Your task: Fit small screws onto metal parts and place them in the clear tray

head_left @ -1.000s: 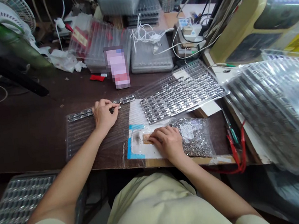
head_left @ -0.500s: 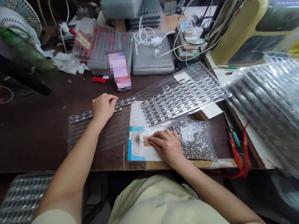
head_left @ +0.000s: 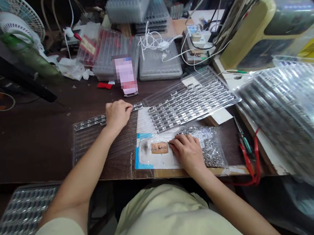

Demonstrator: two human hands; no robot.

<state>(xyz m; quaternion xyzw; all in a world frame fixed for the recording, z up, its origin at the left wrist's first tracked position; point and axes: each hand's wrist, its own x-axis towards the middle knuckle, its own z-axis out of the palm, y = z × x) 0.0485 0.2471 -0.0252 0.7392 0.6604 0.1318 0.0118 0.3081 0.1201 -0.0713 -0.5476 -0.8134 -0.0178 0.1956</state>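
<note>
A dark brown table (head_left: 26, 138) fills the middle of a messy room. At the far left, a white fan (head_left: 16, 24) stands behind a green bottle (head_left: 28, 53). Low on the left, below the table, is a tray packed with shiny pieces (head_left: 16, 217).

On the table, a clear tray (head_left: 87, 138) has metal pieces (head_left: 88, 122) lined up along its back edge. The left hand (head_left: 119, 114) is over that line, with its thumb and fingers close together; I can't tell if it has a piece in them. Behind it a pink thing (head_left: 126, 75) leans, too blurry to read.

Next is a white sheet (head_left: 143, 123) with a small tan block (head_left: 159, 148) on it. The right hand (head_left: 189, 152) is just beside the block, fingers bent; I can't tell if they hold anything. Behind it is another clear tray with many rows of metal pieces (head_left: 190, 105). A bag of tiny shiny bits (head_left: 215, 154) lies partly under the right hand.

Farther right are a screwdriver (head_left: 245, 142), a red strap (head_left: 250, 174) and big clear trays (head_left: 290, 119).
</note>
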